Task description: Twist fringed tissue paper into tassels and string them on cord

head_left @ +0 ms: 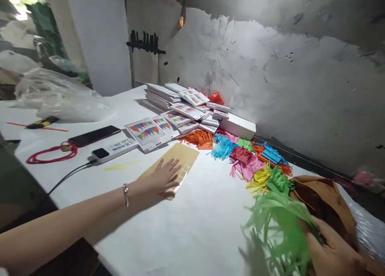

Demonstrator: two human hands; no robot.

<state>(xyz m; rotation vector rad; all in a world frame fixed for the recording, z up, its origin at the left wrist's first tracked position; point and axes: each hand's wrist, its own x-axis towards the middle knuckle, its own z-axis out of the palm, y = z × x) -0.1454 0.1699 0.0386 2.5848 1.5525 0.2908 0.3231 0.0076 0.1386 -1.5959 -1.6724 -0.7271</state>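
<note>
Pinching the gathered end of a green fringe bundle [278, 224], my right hand [337, 244] has its thumb and fingers closed, though blur hides how each finger sits. From there the loose strands trail leftward, across my front. My left hand [164, 175] lies flat, fingers spread, on a tan paper sleeve [184, 155], and is by far the nearer hand to it. That sleeve's long axis runs from near left to far right; it lies left of and beyond the strands, well apart, with white table [207, 212] between. Farther out, coloured fringes [240, 155] stretch from beside my right hand back toward the printed packets [194, 96].
</note>
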